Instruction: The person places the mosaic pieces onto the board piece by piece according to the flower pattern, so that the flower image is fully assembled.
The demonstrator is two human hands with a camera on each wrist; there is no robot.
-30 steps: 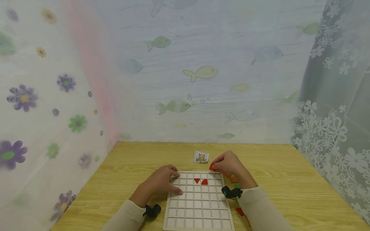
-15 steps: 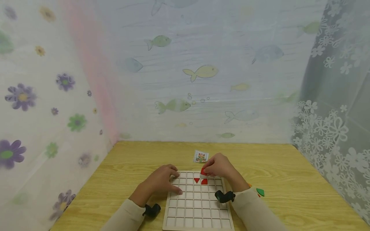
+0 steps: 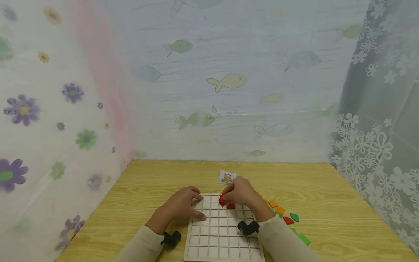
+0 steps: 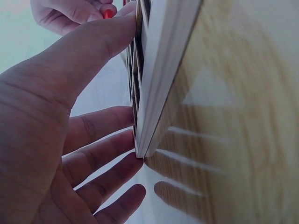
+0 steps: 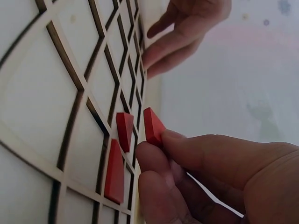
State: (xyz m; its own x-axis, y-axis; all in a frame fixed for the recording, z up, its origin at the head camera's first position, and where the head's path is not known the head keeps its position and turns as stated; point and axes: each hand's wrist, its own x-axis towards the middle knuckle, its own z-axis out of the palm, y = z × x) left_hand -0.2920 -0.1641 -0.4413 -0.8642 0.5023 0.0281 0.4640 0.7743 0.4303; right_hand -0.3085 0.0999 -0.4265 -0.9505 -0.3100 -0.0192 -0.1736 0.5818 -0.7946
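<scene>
A square-celled wooden grid board lies on the table. My right hand pinches a red tile between thumb and fingers, over the board's far rows. In the right wrist view two red tiles sit in cells just beside it: a small triangle and a curved-edged piece. The held tile partly covers the triangle in the head view. My left hand rests on the board's left edge, its thumb over the cells and its fingers spread along the far left corner.
Behind the board lies a small card printed with a coloured grid picture. Loose tiles are scattered right of the board, among them an orange tile, a red tile and a green tile. A patterned curtain hangs behind the table.
My right hand has carried the red tile leftward from the board's far right corner to above the seated triangle. The loose tiles at the right have come into view. My left hand stays put.
</scene>
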